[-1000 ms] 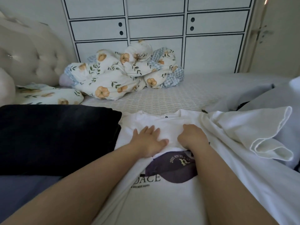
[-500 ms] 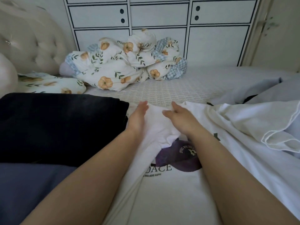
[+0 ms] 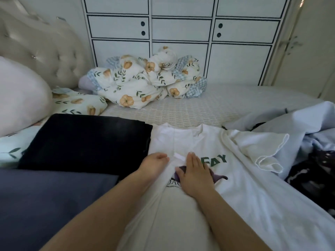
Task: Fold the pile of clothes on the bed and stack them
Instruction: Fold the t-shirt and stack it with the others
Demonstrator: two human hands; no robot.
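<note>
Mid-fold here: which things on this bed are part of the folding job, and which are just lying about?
Job:
- white T-shirt, under both hands
- left hand, gripping its edge
- right hand, flat on the print
- folded black garment
- navy garment
- pale blue garment, unfolded
- dark patterned garment

Lying about:
- floral duvet
- floral pillow
- tufted headboard
- wardrobe

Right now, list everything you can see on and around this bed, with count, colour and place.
T-shirt: one, white with print, spread in the middle.
Folded garment: one, black, left of the T-shirt.
Folded cloth: one, dark blue, near left.
Quilt: one, white floral, bunched at the far side.
Pillow: one, floral, far left.
Clothes pile: pale blue and dark pieces, right.
Wardrobe: white, behind the bed.
Headboard: cream, tufted, left.
Left hand: gripping the shirt's folded edge.
Right hand: flat on the print.
</note>
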